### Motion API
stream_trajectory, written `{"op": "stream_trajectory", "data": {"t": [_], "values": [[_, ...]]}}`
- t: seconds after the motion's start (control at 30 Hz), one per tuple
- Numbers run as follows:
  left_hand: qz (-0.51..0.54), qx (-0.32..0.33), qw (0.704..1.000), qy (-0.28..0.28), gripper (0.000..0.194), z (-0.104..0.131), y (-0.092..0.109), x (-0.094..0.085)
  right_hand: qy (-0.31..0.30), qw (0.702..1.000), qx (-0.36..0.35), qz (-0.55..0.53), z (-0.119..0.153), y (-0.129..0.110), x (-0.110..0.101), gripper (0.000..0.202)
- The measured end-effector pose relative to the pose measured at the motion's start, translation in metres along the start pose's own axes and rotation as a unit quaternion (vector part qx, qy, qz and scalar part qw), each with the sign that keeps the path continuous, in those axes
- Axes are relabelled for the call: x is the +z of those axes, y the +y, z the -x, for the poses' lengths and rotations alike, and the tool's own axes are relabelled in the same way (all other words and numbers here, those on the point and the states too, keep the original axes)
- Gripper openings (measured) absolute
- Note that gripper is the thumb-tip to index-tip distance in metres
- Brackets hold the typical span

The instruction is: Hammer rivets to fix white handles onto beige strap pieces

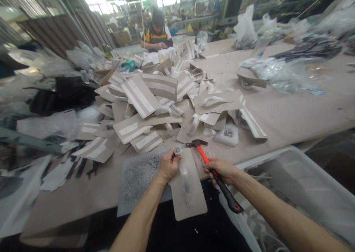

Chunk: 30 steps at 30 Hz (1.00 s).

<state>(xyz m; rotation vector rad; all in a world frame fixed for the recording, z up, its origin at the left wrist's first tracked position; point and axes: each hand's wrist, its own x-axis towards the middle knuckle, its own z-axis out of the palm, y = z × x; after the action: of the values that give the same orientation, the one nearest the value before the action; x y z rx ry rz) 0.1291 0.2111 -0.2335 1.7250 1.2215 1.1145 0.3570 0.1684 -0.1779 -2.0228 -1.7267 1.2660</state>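
My left hand (169, 165) is closed around a small round metal piece (177, 151) at the top end of a beige board (197, 194). A plastic-wrapped handle (185, 180) runs along that board, which hangs past the table's front edge. In my right hand (220, 170) is a hammer (202, 154) with a red and black shaft, gripped partway along; its dark head lies just right of the board's top end. Under my left forearm a grey, speckled sheet (138, 178) rests on the table.
Beyond my hands is a large pile of similar boards (155, 89). A wrapped bundle of small metal parts (227, 134) sits right of the hammer. At the lower right stands a translucent bin (294, 163). A person (157, 33) works at the far end.
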Motion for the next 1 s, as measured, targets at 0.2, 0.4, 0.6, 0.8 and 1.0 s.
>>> {"op": "stream_trajectory", "data": {"t": [0.2,0.4,0.6,0.8,1.0], "values": [[-0.015,0.021,1.000,-0.018,0.013,0.002,0.001,0.000,0.149,0.979,-0.139,0.001,0.041,-0.030,-0.004,0.027],[-0.032,0.016,0.999,-0.013,0.013,0.002,-0.003,0.002,0.151,0.926,-0.208,0.276,0.060,-0.053,-0.030,0.021],[-0.038,0.039,0.998,-0.019,0.010,0.001,-0.005,0.002,0.383,0.870,-0.295,0.097,0.078,-0.082,-0.052,0.024],[-0.028,0.028,0.999,-0.020,0.019,0.004,-0.008,0.003,0.147,0.921,-0.204,0.296,0.060,-0.041,-0.023,0.023],[-0.013,0.024,0.999,-0.018,0.011,0.004,-0.008,0.003,0.089,0.953,-0.095,0.275,0.030,-0.009,-0.022,0.026]]}}
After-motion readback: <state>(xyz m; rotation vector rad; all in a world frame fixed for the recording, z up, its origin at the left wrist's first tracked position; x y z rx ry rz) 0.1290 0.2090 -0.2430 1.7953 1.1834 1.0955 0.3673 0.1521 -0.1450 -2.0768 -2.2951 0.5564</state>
